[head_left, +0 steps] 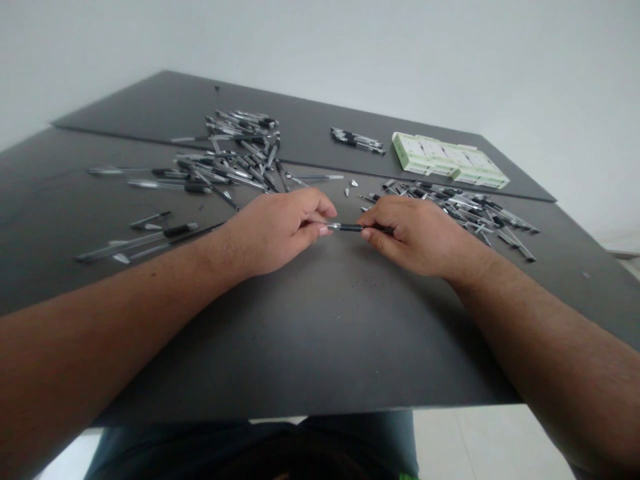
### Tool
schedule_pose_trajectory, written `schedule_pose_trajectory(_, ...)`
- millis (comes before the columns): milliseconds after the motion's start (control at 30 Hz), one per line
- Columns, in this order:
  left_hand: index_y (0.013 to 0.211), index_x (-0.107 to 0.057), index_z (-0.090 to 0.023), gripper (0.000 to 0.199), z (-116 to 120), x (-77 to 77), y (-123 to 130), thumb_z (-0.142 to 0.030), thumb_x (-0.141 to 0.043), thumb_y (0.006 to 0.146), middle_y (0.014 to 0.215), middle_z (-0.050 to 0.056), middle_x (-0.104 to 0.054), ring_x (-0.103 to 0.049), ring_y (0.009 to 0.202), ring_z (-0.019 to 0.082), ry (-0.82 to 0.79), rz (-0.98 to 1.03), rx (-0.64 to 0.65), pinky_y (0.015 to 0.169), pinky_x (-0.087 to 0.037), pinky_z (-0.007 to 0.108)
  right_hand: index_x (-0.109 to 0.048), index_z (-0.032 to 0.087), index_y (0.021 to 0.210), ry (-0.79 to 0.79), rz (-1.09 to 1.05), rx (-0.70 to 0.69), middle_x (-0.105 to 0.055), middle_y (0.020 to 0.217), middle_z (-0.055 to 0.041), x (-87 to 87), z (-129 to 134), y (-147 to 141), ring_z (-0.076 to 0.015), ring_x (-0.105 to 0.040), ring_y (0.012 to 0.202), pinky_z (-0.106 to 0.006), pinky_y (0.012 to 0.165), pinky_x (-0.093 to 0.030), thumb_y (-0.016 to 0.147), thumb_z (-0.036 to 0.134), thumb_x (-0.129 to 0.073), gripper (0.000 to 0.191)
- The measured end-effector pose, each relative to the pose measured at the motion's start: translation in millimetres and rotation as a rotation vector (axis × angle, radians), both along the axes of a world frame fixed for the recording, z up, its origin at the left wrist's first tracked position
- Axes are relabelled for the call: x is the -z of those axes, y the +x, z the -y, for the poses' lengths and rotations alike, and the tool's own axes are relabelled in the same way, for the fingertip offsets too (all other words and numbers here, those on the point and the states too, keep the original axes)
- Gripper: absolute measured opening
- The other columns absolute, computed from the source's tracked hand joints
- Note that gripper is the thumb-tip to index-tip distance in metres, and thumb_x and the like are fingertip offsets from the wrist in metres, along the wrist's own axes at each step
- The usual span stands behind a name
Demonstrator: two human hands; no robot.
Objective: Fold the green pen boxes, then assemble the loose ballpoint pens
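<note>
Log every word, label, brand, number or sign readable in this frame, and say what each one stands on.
None can be read.
Green-and-white boxes: printed marks show on top, too small and blurred to read.
Pen between the left hand and right hand: no lettering can be made out.
Left pile of pens, right pile of pens: any lettering is too small to tell.

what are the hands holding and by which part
A pen: the left fingers pinch its pale, shiny section; the right fingers hold its black section.
</note>
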State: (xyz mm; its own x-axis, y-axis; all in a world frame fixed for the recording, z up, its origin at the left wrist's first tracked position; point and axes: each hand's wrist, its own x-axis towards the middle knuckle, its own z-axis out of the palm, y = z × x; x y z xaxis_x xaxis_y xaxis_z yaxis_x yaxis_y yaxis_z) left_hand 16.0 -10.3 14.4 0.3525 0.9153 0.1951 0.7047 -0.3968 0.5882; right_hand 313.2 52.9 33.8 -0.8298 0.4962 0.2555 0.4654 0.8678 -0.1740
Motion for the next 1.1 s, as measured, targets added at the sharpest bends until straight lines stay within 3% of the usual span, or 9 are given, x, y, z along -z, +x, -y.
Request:
schedule_pose_trajectory(133,0.138,-0.084,-0.024,0.036,-2.3,0.2,-1.0,-0.04,-0.069,0.109,0.126,0.006,-0.096,-0.091,0.12,0.028,0.003,-0.002,-0.028,0.11,-0.064,0.039,-0.088,0.023,0.117,-0.008,-0.018,-0.013,-0.087,0.104,-0.0095,0.5,-0.9,0.9,-0.0296,-0.078,0.096,-0.041,0.091,-0.058,0.115,0.03,-0.066,0.023)
schedule_pose_trajectory(467,0.104,-0.088,-0.027,0.037,-0.9,-11.2,2.8,-0.055,-0.064,0.108,0.092,0.003,-0.092,-0.083,0.088,0.026,0.007,-0.116,-0.114,0.08,-0.05,0.038,-0.087,0.023,0.12,0.017,-0.045,-0.053,-0.087,0.104,-0.0095,-0.6,-0.7,0.0,-0.0296,-0.078,0.096,-0.043,0.09,-0.059,0.12,0.036,-0.061,0.029)
schedule_pose_trajectory(600,0.111,-0.087,-0.027,0.037,0.2,-11.5,3.4,-0.052,-0.06,0.11,0.086,0.001,-0.089,-0.081,0.084,0.025,0.0,-0.106,-0.07,0.082,-0.051,0.038,-0.088,0.023,0.122,0.024,-0.042,-0.028,-0.089,0.107,-0.0101,0.1,-0.4,0.6,-0.0297,-0.079,0.098,-0.042,0.091,-0.06,0.12,0.037,-0.062,0.03)
schedule_pose_trajectory(800,0.125,-0.083,-0.024,0.038,-1.4,-2.8,1.3,-0.039,-0.05,0.115,0.097,0.003,-0.091,-0.086,0.092,0.026,0.047,-0.11,0.002,0.093,-0.058,0.039,-0.088,0.024,0.118,0.025,-0.037,0.038,-0.091,0.108,-0.0096,-0.1,-0.6,1.3,-0.0308,-0.082,0.101,-0.043,0.092,-0.061,0.116,0.035,-0.063,0.027)
schedule_pose_trajectory(1100,0.135,-0.088,-0.025,0.041,0.4,-6.6,1.8,-0.039,-0.055,0.115,0.105,0.001,-0.095,-0.09,0.09,0.022,-0.033,-0.029,-0.002,0.088,-0.062,0.034,-0.088,0.029,0.107,0.009,-0.09,0.095,-0.087,0.097,-0.0056,-7.7,6.3,2.0,-0.0281,-0.08,0.087,-0.042,0.084,-0.059,0.109,0.03,-0.068,0.019)
